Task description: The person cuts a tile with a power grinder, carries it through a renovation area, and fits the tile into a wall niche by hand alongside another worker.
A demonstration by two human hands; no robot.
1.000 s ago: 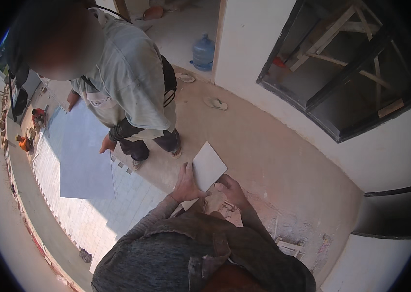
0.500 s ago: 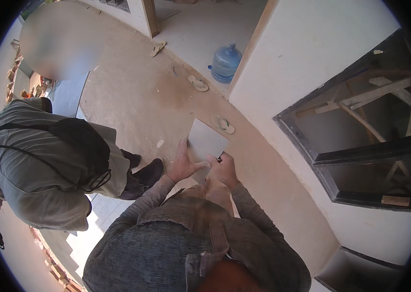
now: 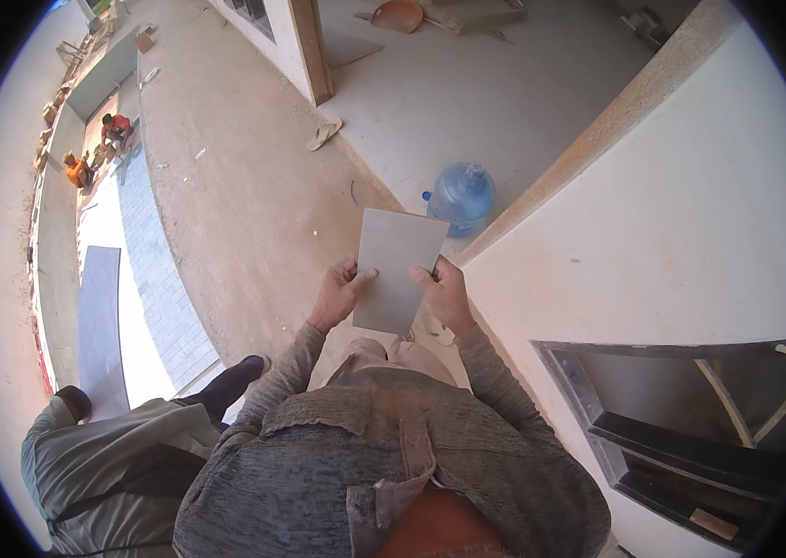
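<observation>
Wider apart now, left hand (image 3: 339, 298) and right hand (image 3: 448, 298) clamp fingers on a flat grey rectangular tile (image 3: 398, 265). Holding seems the step; next calls for even grips.

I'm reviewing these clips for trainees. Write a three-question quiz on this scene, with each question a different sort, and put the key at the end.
1. True or false: the left hand and the right hand both hold the panel.
2. What colour is the bottle? A) red B) blue C) yellow
3. Fill in: the black-framed window is on the ____ side of the picture.

Key: 1 true; 2 B; 3 right.
</observation>
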